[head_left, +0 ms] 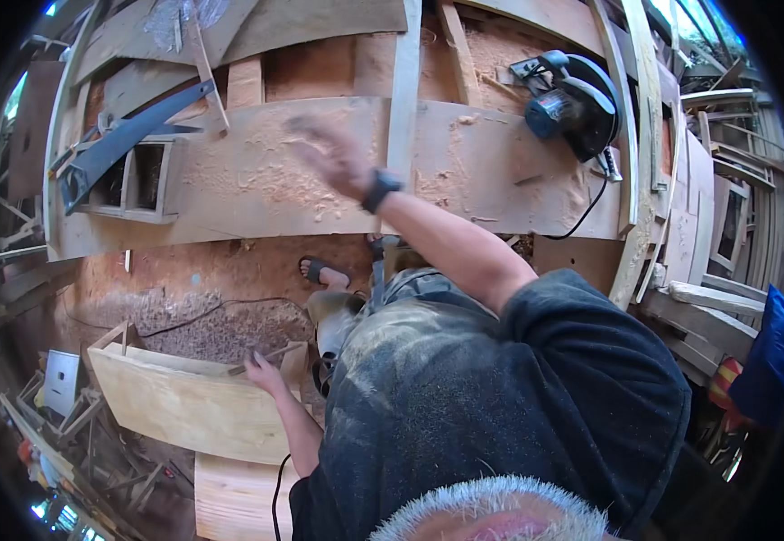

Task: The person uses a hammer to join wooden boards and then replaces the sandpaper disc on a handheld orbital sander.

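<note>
Over the plywood bench top [229, 216], which is scattered with pale wood shavings [270, 176], my right hand [338, 162] reaches out flat. Its fingers look stretched and apart, though motion blurs them, and nothing shows in its grasp. A dark watch [381, 189] is on that wrist. Low at my left side, my left hand [264, 371] is closed on the upper edge of a pale wooden box [189, 401], near its right end. The box stands tilted, with its long side board facing me.
A handsaw [126, 144] rests on a small wooden frame [165, 185] at the bench's left. At the right lies a blue and black circular saw [559, 108] with its cord. Lumber [712, 298] is piled at far right; scrap wood [139, 478] lies at lower left.
</note>
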`<state>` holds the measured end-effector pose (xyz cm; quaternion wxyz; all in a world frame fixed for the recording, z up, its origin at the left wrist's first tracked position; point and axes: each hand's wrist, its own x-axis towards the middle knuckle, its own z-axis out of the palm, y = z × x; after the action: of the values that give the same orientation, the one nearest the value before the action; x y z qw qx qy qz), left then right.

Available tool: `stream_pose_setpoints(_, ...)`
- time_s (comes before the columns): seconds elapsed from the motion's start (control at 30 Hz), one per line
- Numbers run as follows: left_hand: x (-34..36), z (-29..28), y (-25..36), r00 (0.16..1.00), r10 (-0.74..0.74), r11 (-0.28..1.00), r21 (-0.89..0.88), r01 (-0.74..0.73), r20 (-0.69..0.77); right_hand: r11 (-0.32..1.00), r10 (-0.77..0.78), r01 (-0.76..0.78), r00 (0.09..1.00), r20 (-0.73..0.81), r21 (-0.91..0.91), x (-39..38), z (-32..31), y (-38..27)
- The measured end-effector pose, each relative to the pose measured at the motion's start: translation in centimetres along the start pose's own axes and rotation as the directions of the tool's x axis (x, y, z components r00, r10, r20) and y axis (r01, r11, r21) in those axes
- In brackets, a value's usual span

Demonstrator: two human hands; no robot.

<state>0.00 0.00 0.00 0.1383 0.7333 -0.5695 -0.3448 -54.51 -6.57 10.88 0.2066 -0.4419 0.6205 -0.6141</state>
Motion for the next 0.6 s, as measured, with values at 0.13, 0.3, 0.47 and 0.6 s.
stream_pose_setpoints(0.13, -7.6, 0.6, -3.5, 0.953, -0.296, 0.928, 0.260, 0.269, 0.071, 0.926, 0.217, -0.304, 0.914, -0.344, -0.224, -7.4, -21.9, 0.3)
stream_pose_setpoints(0.3, -10.1, -0.8, -3.1, 0.935, -0.304, 0.899, 0.269, 0.344, -0.180, 0.631, 0.212, -0.601, 0.742, -0.636, -0.491, -9.9, -43.5, -1.0)
stream_pose_setpoints(0.47, -6.8, -6.5, -2.8, 0.808, -0.407, 0.813, 0.234, 0.533, -0.427, 0.268, 0.352, -0.903, 0.417, -0.838, -0.337, -13.8, -59.0, 3.5)
stream_pose_setpoints(0.6, -5.7, -12.3, -2.9, 0.723, -0.412, 0.821, 0.118, 0.558, -0.555, 0.014, 0.517, -0.648, 0.656, -0.549, -0.761, -18.8, -65.0, 6.7)
